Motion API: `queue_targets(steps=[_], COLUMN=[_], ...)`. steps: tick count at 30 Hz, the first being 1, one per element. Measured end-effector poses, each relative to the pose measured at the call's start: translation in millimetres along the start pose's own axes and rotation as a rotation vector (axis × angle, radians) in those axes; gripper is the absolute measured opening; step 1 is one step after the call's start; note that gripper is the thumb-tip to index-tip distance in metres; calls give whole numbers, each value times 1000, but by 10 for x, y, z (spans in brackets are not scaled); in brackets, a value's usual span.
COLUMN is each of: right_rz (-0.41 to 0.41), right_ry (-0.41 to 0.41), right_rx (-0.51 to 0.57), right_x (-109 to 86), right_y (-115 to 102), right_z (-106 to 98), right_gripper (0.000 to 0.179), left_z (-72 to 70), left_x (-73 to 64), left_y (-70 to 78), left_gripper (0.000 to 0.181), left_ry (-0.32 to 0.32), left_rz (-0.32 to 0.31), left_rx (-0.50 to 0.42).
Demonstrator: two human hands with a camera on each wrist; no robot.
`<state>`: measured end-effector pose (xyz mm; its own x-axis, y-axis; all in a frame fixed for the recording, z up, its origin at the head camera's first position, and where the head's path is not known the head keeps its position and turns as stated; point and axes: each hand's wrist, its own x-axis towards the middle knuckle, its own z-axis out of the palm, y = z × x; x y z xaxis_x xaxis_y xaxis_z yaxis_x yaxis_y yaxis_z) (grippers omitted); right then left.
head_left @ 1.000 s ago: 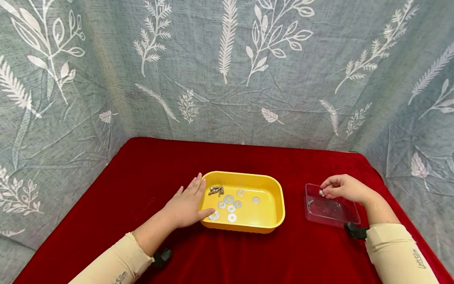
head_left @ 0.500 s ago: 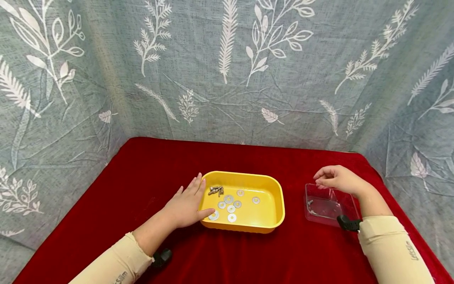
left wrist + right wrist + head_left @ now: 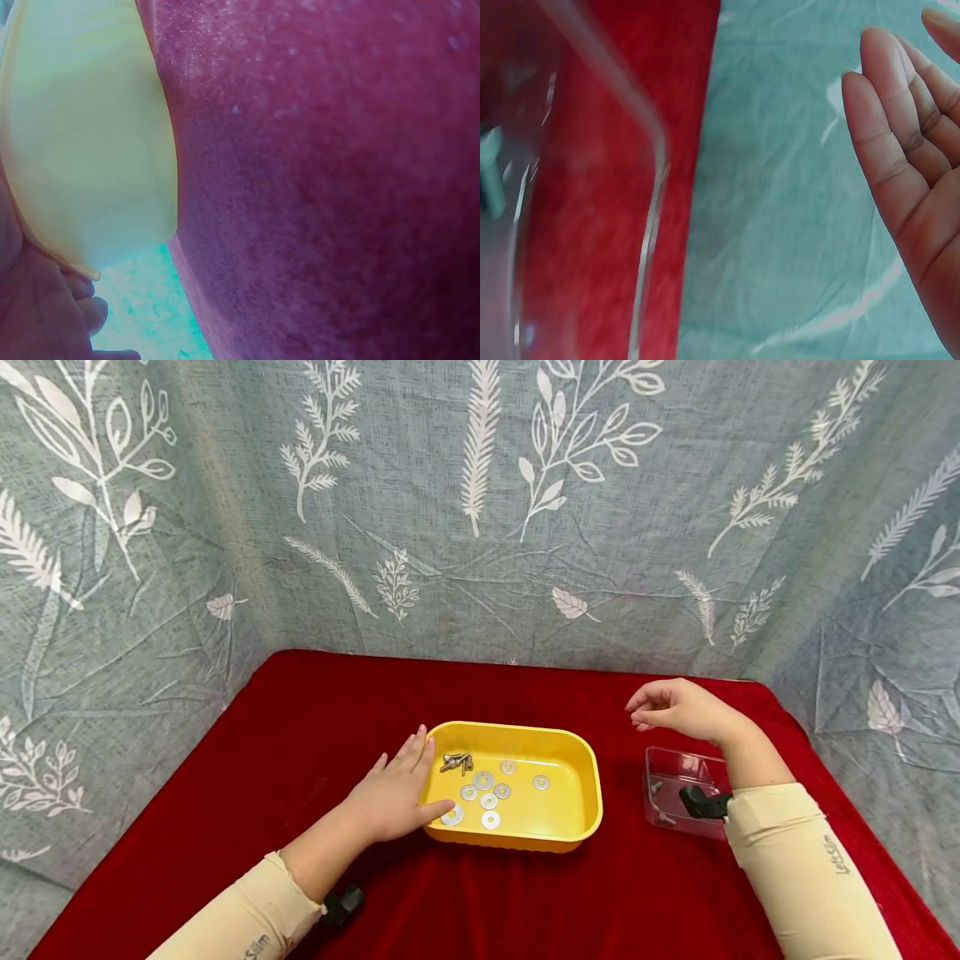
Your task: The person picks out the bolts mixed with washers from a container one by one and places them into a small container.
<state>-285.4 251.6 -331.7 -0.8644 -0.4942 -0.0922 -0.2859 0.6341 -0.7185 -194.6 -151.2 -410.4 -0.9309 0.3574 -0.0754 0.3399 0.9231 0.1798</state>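
My left hand (image 3: 397, 789) rests against the left side of a yellow plastic tray (image 3: 588, 793), its fingers straight and its thumb over the rim. Inside the tray are several flat washers (image 3: 483, 781) and a small heap of bolts (image 3: 456, 763) near the far left corner. In the left wrist view the tray's wall (image 3: 90, 150) stands beside the fingertips (image 3: 91, 311). My right hand (image 3: 690, 708) hovers past the far edge of a clear plastic box (image 3: 660, 758), with loosely bent fingers and nothing seen between them. Bolts (image 3: 663, 815) lie at the box's left side.
A red cloth (image 3: 360, 693) covers the table. Grey-green curtains (image 3: 420, 568) with white leaf prints hang behind and on both sides. The right wristband (image 3: 703, 803) and forearm hide part of the clear box.
My right hand has let go of a bolt, which now lies in the clear box. The hand has risen and moved away to the left. My left hand and the tray stay put.
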Motion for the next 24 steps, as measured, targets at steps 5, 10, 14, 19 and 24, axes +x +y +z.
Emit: queue_targets(steps=[5,10,14,19,24], right_rz=[-44,-95,-126,-168,-194], right_ry=[-33,-67,-90,-147,-185], right_rx=[26,24,3,-28,-70], right_x=[168,363,527,723,875], right_y=[-195,-405,-549,-642,-724], right_z=[100,279,473,755,1007], right_gripper=[20,19,16,17,20], left_z=[3,-3,-10,-8,-6], left_x=[-6,-8,-13,-24,-26], left_y=[3,3,-3,-8,-8], left_gripper=[94,94,94,94,94], left_ry=[2,6,10,1,-8], left_rz=[0,2,2,-2,-4], left_rx=[-2,0,-5,-10,-18])
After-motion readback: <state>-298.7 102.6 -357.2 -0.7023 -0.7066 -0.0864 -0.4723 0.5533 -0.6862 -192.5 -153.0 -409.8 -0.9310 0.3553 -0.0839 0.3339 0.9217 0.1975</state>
